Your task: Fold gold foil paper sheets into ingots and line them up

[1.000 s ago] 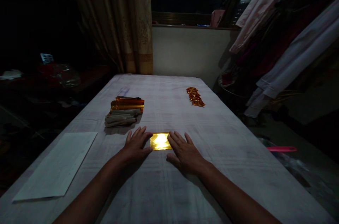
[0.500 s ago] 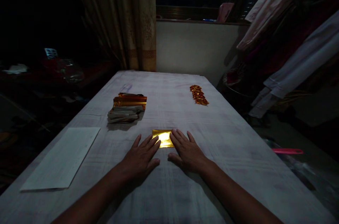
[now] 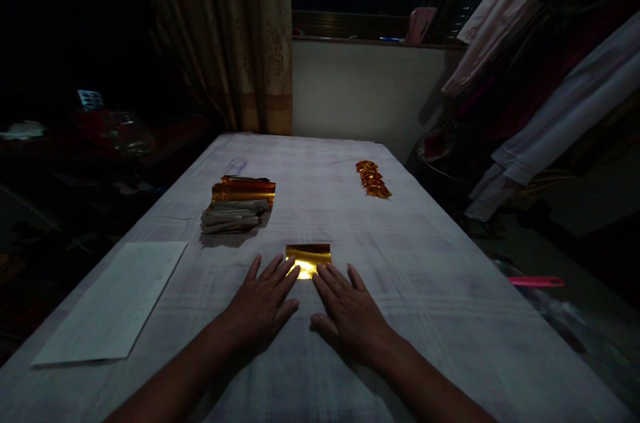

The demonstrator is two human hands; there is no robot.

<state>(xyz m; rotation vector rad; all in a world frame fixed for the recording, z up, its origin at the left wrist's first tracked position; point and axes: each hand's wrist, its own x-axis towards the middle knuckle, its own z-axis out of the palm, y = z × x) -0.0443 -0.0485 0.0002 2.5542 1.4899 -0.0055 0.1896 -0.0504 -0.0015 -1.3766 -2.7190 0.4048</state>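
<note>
in the head view, the gold foil sheet lies flat just below the middle of the frame, its long side running left to right. my left grip is wide, palm down with the fingers spread, and its fingertips rest over the lower left part of the sheet. my right grip is wide too, palm down, fingertips over the lower right corner, the thumb spread toward the middle of the frame. neither grip is closed around anything. between my fingertips a bright glare sits on the lower part of the foil.

under all this is the worktop, covered with a pale checked cloth. left of centre, above my left grip, lies a pile of gold sheets, with a grey stack along its lower side. right of centre, higher in the frame, a row of folded gold pieces lies close together, overlapping. at lower left is a white sheet, well apart from the foil.

a patterned curtain hangs at the upper left of centre, clothes hang at the upper right, and a pink handle shows at the right, beyond the worktop's edge.
</note>
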